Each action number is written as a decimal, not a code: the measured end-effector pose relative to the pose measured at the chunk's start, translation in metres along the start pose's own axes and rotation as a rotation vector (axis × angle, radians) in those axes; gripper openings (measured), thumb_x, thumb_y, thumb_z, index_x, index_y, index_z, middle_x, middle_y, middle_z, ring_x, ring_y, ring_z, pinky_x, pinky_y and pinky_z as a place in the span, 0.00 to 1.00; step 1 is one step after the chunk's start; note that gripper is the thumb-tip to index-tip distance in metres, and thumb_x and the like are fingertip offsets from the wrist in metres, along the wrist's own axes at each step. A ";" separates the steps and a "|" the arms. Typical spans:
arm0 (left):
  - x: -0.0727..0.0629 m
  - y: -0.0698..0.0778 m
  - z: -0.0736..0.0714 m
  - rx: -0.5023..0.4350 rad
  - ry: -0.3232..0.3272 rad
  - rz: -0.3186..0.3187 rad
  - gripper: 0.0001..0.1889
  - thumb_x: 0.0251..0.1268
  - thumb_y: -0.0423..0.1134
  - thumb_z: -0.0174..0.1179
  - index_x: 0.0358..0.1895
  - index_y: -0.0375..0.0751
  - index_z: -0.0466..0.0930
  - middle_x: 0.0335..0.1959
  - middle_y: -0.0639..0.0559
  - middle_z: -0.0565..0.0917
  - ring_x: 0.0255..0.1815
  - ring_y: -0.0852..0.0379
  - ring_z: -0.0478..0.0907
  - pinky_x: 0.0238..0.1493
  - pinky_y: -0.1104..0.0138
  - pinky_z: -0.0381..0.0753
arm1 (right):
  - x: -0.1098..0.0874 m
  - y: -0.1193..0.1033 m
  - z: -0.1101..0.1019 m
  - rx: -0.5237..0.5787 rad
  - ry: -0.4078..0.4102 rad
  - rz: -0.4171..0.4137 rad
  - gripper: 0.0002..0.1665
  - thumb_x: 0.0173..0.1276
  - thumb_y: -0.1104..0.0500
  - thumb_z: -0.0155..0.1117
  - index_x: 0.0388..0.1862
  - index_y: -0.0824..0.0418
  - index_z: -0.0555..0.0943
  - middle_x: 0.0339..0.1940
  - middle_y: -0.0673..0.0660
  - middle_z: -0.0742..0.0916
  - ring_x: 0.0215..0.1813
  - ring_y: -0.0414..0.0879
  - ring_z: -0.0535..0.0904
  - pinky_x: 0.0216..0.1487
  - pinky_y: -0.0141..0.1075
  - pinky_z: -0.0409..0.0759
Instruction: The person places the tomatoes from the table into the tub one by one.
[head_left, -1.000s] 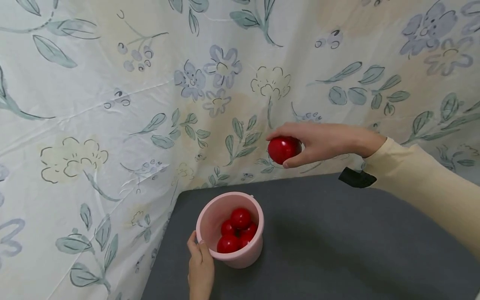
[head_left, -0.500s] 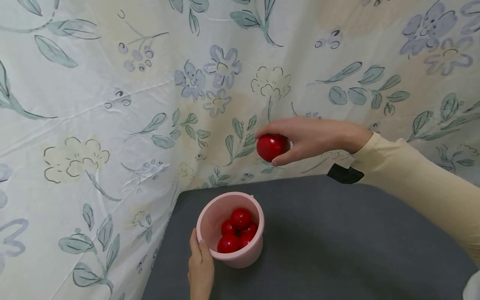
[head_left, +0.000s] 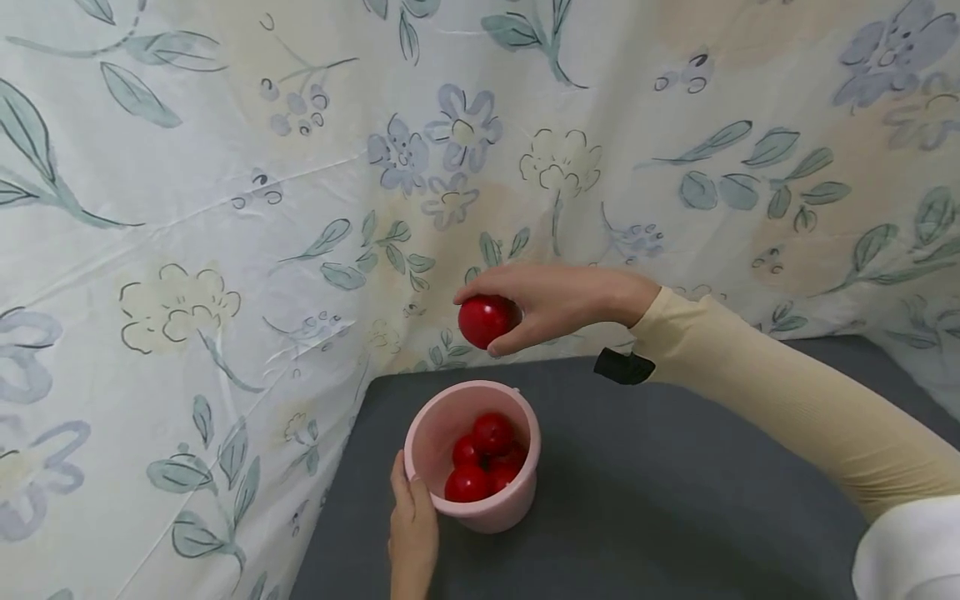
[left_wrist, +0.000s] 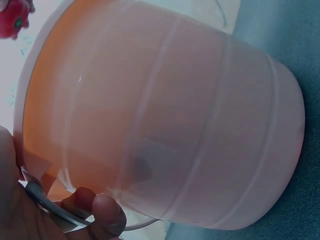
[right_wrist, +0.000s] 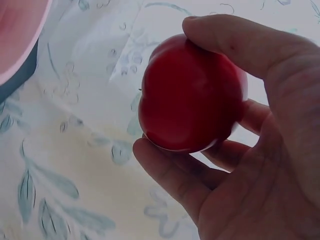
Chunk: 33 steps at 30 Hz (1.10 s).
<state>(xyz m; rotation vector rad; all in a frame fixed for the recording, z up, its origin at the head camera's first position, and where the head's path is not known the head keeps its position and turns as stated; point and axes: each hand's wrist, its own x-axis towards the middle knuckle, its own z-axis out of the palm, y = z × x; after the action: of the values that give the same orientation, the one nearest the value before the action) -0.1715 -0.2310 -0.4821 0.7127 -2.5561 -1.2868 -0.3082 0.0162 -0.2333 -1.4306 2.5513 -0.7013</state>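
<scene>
In the head view my right hand [head_left: 551, 302] holds a glossy red apple [head_left: 486, 321] in the air, above and behind the pink bucket [head_left: 480, 515]. The right wrist view shows the thumb on one side of the apple [right_wrist: 192, 95] and fingers curled round the other; its surface is lobed. My left hand [head_left: 414, 529] grips the bucket at the left side of its rim. Several more red apples [head_left: 467, 482] lie inside the bucket. In the left wrist view, bent fingers [left_wrist: 107, 215] are at the bucket's wall [left_wrist: 175, 115], beside its thin handle [left_wrist: 60, 210].
The bucket stands upright on a dark grey table [head_left: 637, 467]. Behind the table and along its left side hangs a pale floral cloth [head_left: 210, 208]. A black piece [head_left: 624, 365] is attached at the right wrist, below the cream sleeve [head_left: 750, 383].
My right hand has moved left with the apple, closer to over the bucket, and slightly lower. My left hand keeps its hold on the bucket. The head view has shifted a little.
</scene>
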 end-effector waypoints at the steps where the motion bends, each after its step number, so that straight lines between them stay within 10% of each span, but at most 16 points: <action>1: 0.000 0.000 0.001 0.002 0.001 0.003 0.30 0.81 0.55 0.34 0.82 0.58 0.46 0.51 0.43 0.85 0.49 0.43 0.80 0.44 0.43 0.73 | 0.004 0.000 0.003 0.012 -0.006 -0.008 0.40 0.61 0.52 0.75 0.71 0.47 0.71 0.64 0.47 0.80 0.61 0.44 0.76 0.53 0.36 0.84; 4: 0.000 0.000 0.005 -0.006 -0.009 0.013 0.30 0.81 0.57 0.34 0.81 0.60 0.47 0.29 0.50 0.81 0.34 0.53 0.76 0.35 0.56 0.68 | 0.014 0.001 0.010 0.057 -0.031 -0.020 0.39 0.61 0.53 0.75 0.71 0.47 0.71 0.64 0.48 0.79 0.63 0.45 0.75 0.54 0.37 0.84; 8: 0.001 0.000 0.009 -0.029 -0.006 0.034 0.29 0.81 0.56 0.35 0.81 0.63 0.49 0.24 0.54 0.79 0.30 0.56 0.74 0.35 0.58 0.66 | 0.026 0.003 0.021 0.083 -0.046 -0.024 0.40 0.61 0.54 0.75 0.72 0.47 0.70 0.67 0.48 0.77 0.65 0.45 0.74 0.55 0.37 0.84; 20: 0.005 -0.003 0.001 -0.036 0.003 -0.003 0.28 0.81 0.57 0.35 0.81 0.64 0.49 0.35 0.50 0.83 0.37 0.54 0.77 0.38 0.55 0.70 | 0.060 0.004 0.060 0.084 -0.043 -0.081 0.42 0.58 0.53 0.77 0.71 0.47 0.71 0.65 0.47 0.78 0.64 0.43 0.72 0.54 0.36 0.84; 33: 0.010 -0.007 -0.003 -0.052 -0.021 -0.019 0.29 0.81 0.55 0.36 0.81 0.60 0.48 0.29 0.51 0.80 0.28 0.54 0.74 0.32 0.61 0.67 | 0.067 0.014 0.132 0.131 -0.275 0.017 0.44 0.57 0.53 0.78 0.72 0.46 0.70 0.63 0.46 0.79 0.62 0.43 0.74 0.48 0.35 0.85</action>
<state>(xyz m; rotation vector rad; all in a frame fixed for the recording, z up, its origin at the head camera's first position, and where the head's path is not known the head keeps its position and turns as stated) -0.1770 -0.2413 -0.4865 0.7190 -2.5284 -1.3685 -0.3109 -0.0768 -0.3493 -1.3575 2.2629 -0.6087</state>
